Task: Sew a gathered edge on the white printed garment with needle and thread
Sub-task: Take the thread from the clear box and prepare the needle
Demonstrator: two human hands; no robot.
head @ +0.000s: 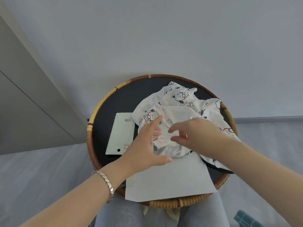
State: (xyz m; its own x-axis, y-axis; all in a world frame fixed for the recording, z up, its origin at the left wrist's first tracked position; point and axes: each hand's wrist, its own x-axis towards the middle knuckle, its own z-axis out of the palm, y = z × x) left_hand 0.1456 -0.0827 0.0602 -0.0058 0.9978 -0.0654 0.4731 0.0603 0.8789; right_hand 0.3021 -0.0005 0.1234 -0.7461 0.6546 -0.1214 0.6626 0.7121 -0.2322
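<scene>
Left grip (146,145) spread, fingers straight, on the garment (178,102). Right grip (195,135) curled at a bunched, frayed edge; pinching or not, I can't tell. Garment is thin, crumpled white cloth with a cartoon-dog print, heaped near-left to far-right on my round dark bench (101,102) with a woven rattan rim. White paper sheet (170,179) beneath, pale card (121,133) left.

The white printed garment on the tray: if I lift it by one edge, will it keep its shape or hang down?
Probably floppy: the garment lies crumpled in soft folds. Likely light, since the cloth looks thin. Its loose threads might snag.
</scene>
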